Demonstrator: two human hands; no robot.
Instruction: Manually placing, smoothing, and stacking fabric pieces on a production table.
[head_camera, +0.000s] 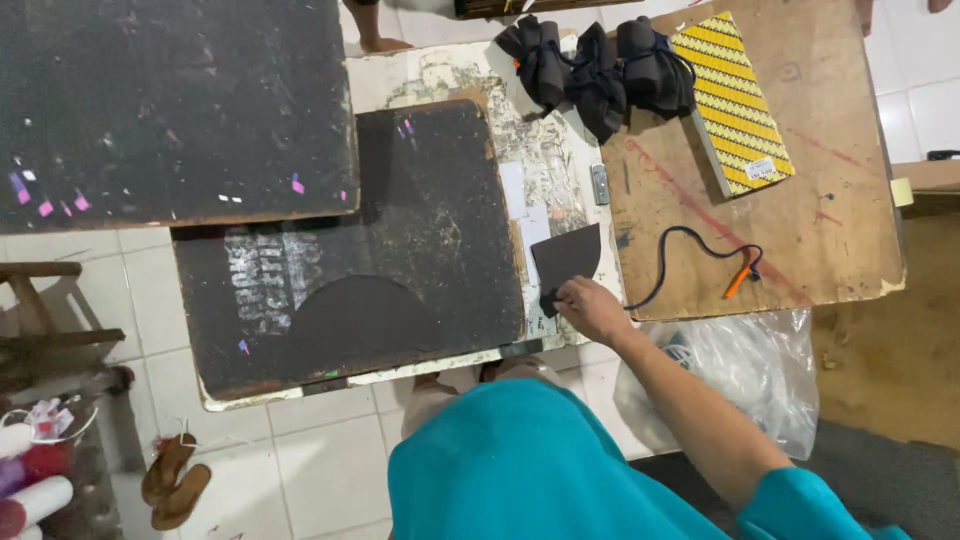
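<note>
Right hand reaches out, arm stretched from lower right, fingers curled down pinching the lower corner of a dark cutout lying flat beside the black board

Craft workshop: scarred worktables, black fabric bundles.

Top right: we see a yellow patterned box beside dark fabric bundles.
Wooden board: we see a black cable.
Floor: we see a clear plastic bag and brown sandals.
</note>
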